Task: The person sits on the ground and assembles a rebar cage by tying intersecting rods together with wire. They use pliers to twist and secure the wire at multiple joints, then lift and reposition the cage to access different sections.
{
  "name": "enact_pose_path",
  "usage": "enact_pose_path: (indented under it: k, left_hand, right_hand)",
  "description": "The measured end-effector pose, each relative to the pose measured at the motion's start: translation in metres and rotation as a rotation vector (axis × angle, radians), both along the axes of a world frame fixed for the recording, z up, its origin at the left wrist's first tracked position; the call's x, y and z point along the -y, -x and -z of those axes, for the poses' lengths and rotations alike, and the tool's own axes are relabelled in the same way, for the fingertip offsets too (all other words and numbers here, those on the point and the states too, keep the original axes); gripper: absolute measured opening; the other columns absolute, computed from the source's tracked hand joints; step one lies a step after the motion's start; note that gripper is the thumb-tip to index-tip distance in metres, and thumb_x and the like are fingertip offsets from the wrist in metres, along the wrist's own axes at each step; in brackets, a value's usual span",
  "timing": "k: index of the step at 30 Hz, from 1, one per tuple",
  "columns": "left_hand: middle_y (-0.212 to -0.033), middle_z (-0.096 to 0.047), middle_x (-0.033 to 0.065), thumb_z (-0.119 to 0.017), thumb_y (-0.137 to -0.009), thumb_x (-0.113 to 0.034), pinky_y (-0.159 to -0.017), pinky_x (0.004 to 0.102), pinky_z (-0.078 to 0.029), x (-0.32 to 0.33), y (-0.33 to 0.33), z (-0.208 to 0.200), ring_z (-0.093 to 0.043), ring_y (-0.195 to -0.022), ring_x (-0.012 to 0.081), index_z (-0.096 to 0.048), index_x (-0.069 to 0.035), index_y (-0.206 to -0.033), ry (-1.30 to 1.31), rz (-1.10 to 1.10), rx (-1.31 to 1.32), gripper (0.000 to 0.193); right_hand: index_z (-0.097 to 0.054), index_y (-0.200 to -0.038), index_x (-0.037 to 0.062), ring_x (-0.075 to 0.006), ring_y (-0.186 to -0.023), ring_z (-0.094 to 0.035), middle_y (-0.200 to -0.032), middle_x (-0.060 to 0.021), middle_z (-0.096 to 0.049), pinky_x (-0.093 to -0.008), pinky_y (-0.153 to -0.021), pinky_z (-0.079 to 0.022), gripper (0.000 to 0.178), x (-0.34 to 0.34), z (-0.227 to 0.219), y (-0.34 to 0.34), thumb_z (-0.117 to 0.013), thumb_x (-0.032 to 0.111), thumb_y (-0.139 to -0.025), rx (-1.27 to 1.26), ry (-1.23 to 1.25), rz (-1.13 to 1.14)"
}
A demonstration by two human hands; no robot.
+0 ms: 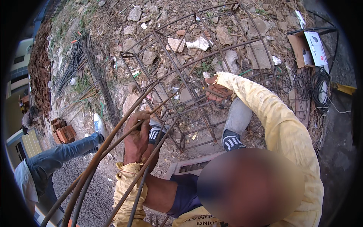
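Observation:
My left hand [137, 132], in a rolled yellow sleeve, is closed around a thin rusty steel rod [162, 104]. Long rebars pass beside it, from the lower left up to a rebar cage [217, 49] lying on the ground ahead. My right hand [218, 92] reaches in at the cage's near right side. Its fingers are curled around a dark metal rod [212, 91]; whether this is a tool or part of the cage I cannot tell. Square stirrups [196, 117] of the cage stand between and below my hands. My feet, in striped dark shoes [231, 140], are close to its near end.
Broken stones [261, 53] and rubble lie under and beyond the cage. At left stands another person in jeans [56, 151], near stacked bricks [63, 131]. Bundled rods [94, 72] lie further off. To the right are an opened cardboard box [300, 49] and coiled black cable [320, 89].

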State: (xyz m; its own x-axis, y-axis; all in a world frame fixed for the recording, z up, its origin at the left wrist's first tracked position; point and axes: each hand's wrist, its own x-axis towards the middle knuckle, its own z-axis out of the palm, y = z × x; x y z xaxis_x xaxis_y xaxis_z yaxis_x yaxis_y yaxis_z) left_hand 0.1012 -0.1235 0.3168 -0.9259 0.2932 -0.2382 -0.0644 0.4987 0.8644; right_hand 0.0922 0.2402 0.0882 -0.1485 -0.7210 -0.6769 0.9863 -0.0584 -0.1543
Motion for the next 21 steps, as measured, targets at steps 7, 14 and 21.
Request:
enact_pose_path:
  k: [7,14,21]
  left_hand:
    - [-0.105,-0.063,0.0072,-0.055,-0.091,0.007,-0.066,0.0219,-0.048,0.006,-0.002,0.002,-0.055,-0.077,0.0077,-0.061,-0.001,-0.100,-0.001,-0.044,0.031,0.013]
    - [-0.105,-0.063,0.0087,-0.055,-0.091,0.005,-0.068,0.0235,-0.048,-0.001,0.004,0.003,-0.056,-0.079,0.0090,-0.061,-0.001,-0.099,0.045,0.048,-0.021,0.012]
    - [-0.105,-0.063,0.0084,-0.055,-0.091,0.005,-0.067,0.0236,-0.049,-0.003,0.003,0.000,-0.056,-0.079,0.0089,-0.061,-0.001,-0.100,0.040,0.018,0.004,0.012]
  right_hand:
    - [-0.068,-0.103,0.0105,-0.0245,-0.053,-0.065,-0.064,-0.0088,-0.064,-0.0369,-0.049,-0.055,0.036,0.041,-0.074,0.010,-0.073,0.039,-0.082,-0.579,-0.722,-0.373]
    - [-0.069,-0.080,0.0109,-0.0119,-0.042,-0.049,-0.054,0.0015,-0.054,-0.0249,-0.039,-0.040,0.028,0.022,-0.048,0.006,-0.082,0.035,-0.075,-0.296,-0.588,-0.247]
    - [-0.057,-0.122,0.0019,-0.0337,-0.079,-0.068,-0.082,-0.0194,-0.069,-0.0471,-0.068,-0.052,0.057,0.043,-0.061,-0.012,-0.069,0.040,-0.081,-1.208,-1.203,-0.946]
